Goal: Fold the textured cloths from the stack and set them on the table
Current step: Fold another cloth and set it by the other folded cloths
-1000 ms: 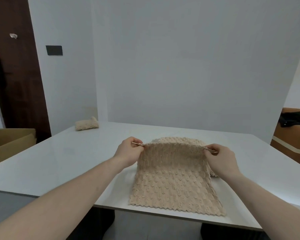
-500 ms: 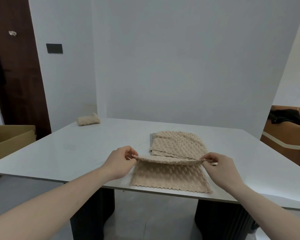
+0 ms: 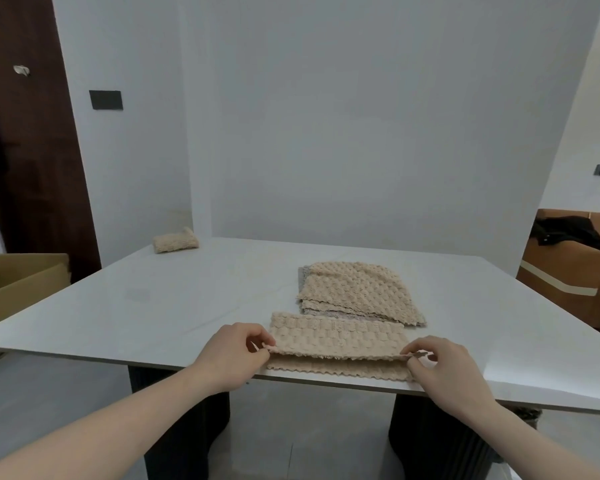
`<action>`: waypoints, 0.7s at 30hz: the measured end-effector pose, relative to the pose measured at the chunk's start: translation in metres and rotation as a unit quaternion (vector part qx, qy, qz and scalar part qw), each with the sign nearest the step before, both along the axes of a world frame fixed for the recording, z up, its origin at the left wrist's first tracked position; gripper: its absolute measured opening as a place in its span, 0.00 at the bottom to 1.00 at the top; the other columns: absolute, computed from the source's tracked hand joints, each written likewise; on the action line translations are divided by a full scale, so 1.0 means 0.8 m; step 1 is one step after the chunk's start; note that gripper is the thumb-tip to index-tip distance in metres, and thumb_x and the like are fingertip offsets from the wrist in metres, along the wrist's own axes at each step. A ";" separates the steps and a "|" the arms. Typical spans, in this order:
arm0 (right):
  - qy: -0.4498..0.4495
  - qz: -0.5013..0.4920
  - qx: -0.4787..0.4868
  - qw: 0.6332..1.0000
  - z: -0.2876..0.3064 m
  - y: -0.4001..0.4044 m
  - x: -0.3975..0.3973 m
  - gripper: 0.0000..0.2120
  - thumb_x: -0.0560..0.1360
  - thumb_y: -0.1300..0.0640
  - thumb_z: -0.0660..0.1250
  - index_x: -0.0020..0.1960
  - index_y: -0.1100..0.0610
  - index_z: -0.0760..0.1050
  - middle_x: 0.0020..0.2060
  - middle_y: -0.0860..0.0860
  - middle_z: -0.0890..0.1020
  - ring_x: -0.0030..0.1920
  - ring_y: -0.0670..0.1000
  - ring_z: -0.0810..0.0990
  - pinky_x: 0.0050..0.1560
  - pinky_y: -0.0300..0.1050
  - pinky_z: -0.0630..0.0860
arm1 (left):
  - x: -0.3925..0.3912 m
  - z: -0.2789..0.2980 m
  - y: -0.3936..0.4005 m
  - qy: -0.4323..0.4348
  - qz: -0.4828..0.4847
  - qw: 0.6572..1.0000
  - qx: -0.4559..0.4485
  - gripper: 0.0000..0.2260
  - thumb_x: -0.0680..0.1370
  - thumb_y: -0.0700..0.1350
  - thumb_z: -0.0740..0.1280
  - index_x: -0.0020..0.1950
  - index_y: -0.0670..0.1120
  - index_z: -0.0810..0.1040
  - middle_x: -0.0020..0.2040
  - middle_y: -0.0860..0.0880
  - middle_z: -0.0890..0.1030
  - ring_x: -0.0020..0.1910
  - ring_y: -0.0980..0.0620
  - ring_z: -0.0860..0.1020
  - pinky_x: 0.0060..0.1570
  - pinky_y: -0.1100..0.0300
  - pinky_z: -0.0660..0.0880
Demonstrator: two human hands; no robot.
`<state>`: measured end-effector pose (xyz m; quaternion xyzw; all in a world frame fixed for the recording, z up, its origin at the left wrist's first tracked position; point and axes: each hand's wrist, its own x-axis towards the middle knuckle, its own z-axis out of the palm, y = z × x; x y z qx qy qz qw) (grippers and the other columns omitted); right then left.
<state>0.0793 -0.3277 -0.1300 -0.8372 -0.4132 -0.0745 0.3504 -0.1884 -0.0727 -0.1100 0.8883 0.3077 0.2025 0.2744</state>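
Lying crosswise, folded cloth (image 3: pixel 336 337)

Soft even daylight, faint shadows, wide-angle edge distortion.

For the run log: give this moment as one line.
step: first fold | left hand: pinches cloth corner | right hand: pinches other corner | stack: behind | folded cloth: far left on table

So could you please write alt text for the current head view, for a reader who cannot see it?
Two hands, left and right, pinch the corners of a beige cloth folded over at the near edge of a white table. Behind it lies a stack of similar cloths, and a folded cloth sits at the far left corner.
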 end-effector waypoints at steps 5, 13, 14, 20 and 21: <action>0.007 0.005 -0.026 1.000 -0.008 -0.005 -0.005 0.12 0.70 0.60 0.69 0.36 0.42 0.82 0.42 0.36 0.84 0.47 0.38 0.79 0.48 0.40 0.75 | -0.001 -0.006 -0.005 0.022 -0.011 0.999 0.020 0.07 0.73 0.48 0.68 0.47 0.58 0.85 0.43 0.58 0.83 0.45 0.61 0.80 0.51 0.62 0.78; 0.012 0.033 0.013 0.999 -0.019 -0.009 -0.003 0.13 0.69 0.63 0.71 0.37 0.44 0.82 0.44 0.35 0.84 0.47 0.40 0.82 0.51 0.41 0.79 | 0.004 -0.013 -0.003 0.004 -0.022 0.999 0.036 0.07 0.75 0.54 0.70 0.40 0.56 0.85 0.42 0.63 0.82 0.45 0.63 0.79 0.50 0.59 0.78; 0.021 0.035 0.009 0.999 -0.022 -0.009 -0.002 0.13 0.69 0.63 0.70 0.37 0.44 0.82 0.45 0.35 0.83 0.48 0.40 0.82 0.52 0.42 0.79 | 0.005 -0.015 -0.003 0.005 -0.020 0.999 0.038 0.09 0.76 0.55 0.69 0.39 0.54 0.85 0.41 0.62 0.82 0.44 0.61 0.79 0.50 0.58 0.78; 0.073 0.025 0.025 0.997 -0.007 0.006 0.004 0.12 0.75 0.57 0.67 0.34 0.50 0.82 0.45 0.39 0.83 0.50 0.42 0.80 0.53 0.47 0.76 | 0.017 -0.019 0.006 0.013 0.005 0.999 0.052 0.18 0.73 0.61 0.67 0.38 0.47 0.82 0.40 0.52 0.82 0.43 0.55 0.79 0.48 0.52 0.79; 0.080 0.010 0.050 0.995 -0.003 0.013 0.006 0.13 0.76 0.56 0.67 0.34 0.50 0.82 0.45 0.40 0.83 0.50 0.43 0.80 0.53 0.48 0.76 | 0.019 -0.019 0.004 0.009 0.001 0.998 0.065 0.16 0.73 0.59 0.68 0.37 0.47 0.81 0.41 0.54 0.80 0.46 0.57 0.77 0.49 0.55 0.77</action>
